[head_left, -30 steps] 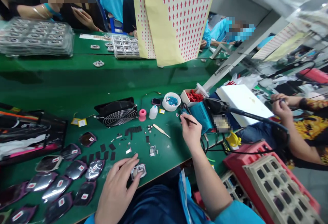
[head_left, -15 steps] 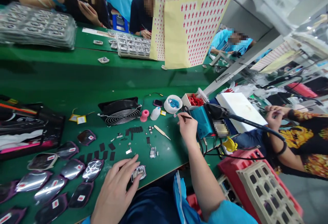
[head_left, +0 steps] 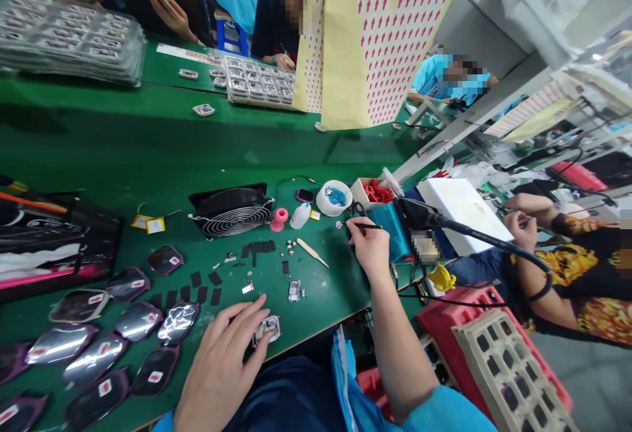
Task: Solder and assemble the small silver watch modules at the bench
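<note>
My left hand (head_left: 222, 361) is by the table's front edge, its thumb and fingers around a small silver-rimmed device case (head_left: 269, 329) with an open inside, partly covered by the fingers. Further right, my right hand (head_left: 371, 245) is closed on a slim dark tool (head_left: 368, 226) whose exact kind I cannot make out. It is beside the blue bench unit (head_left: 391, 231). Between the hands lie a small silver module (head_left: 295, 290), a pale-handled pointed tool (head_left: 311, 252) and a small white-and-pink piece (head_left: 247, 287). Black pads (head_left: 216, 296) are scattered left of these.
Dark lens-like covers with red-arrow stickers (head_left: 139, 322) spread over the left side. A black fan (head_left: 232, 211), pink holder (head_left: 279, 220), white bottle (head_left: 300, 216) and white tub (head_left: 320, 203) line the back. A cable (head_left: 494, 244) arches at the right. Co-workers sit across and at right.
My right hand has shifted slightly to the right with the dark tool, and more of the tool shows. My left hand stays almost still on the device case.
</note>
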The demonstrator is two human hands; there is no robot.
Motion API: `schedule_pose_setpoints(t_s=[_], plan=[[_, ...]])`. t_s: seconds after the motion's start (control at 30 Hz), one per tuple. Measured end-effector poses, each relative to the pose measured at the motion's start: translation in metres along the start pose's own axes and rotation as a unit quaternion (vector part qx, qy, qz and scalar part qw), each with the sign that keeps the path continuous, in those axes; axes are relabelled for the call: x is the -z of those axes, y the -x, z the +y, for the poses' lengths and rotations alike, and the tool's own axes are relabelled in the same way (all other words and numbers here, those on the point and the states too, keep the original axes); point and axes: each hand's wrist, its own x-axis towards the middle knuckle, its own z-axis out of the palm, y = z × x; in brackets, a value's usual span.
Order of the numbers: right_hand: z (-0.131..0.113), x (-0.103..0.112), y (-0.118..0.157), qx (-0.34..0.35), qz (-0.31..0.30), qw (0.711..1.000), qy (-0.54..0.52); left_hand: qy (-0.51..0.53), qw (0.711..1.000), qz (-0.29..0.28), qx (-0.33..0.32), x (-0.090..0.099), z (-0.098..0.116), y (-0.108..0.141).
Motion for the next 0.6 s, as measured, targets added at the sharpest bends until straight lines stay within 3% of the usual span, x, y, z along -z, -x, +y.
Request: schedule_pose_setpoints(t_s=[0.47, 0.6], plan=[[0.015, -0.017, -0.006, 0.048, 0.021, 0.998, 0.023, -0.011, 1.000, -0.009, -0.018, 0.000, 0.001, -0.001], [0.019, -0.013, -0.007, 0.058, 0.070, 0.994, 0.054, -0.009, 1.000, -0.009, -0.026, 0.001, 0.002, -0.001]])
